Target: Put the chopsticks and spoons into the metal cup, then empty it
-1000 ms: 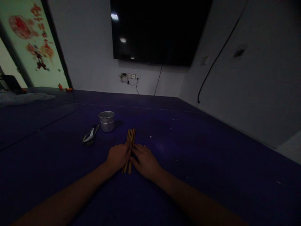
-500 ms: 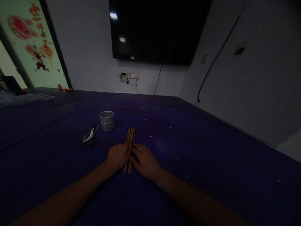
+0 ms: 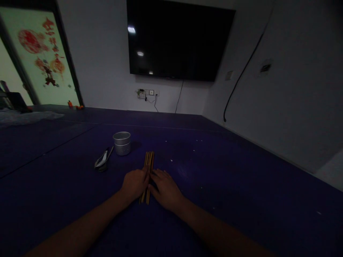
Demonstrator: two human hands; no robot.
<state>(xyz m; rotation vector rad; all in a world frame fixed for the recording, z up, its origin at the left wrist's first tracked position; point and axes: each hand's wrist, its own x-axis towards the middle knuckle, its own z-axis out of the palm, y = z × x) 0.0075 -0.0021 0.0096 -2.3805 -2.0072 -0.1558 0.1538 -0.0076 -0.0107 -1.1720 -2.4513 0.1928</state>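
Several brown wooden chopsticks (image 3: 149,157) lie side by side on the dark blue surface, pointing away from me. My left hand (image 3: 135,182) is closed at their left side, its fingers pressed over the middle of the bundle. On the other side, my right hand (image 3: 166,187) lies with fingers stretched and thumb apart, its tips touching the chopsticks. Both ends of the bundle show beyond my hands; the middle is partly covered. Left of the bundle stands a round silver metal cup (image 3: 122,144). Beside that cup lie spoons (image 3: 102,161), overlapping one another.
The blue surface (image 3: 227,171) carries small white scraps (image 3: 172,160) to the right. Crumpled clear plastic (image 3: 32,117) lies at the far left. A large television (image 3: 177,43) hangs on the wall ahead, with sockets and cables below. A black cable (image 3: 242,73) runs down the right wall.
My view has tilted up slightly, so everything sits lower in the picture. Both hands keep nearly the same place on the chopsticks; the cup and spoons have not moved.
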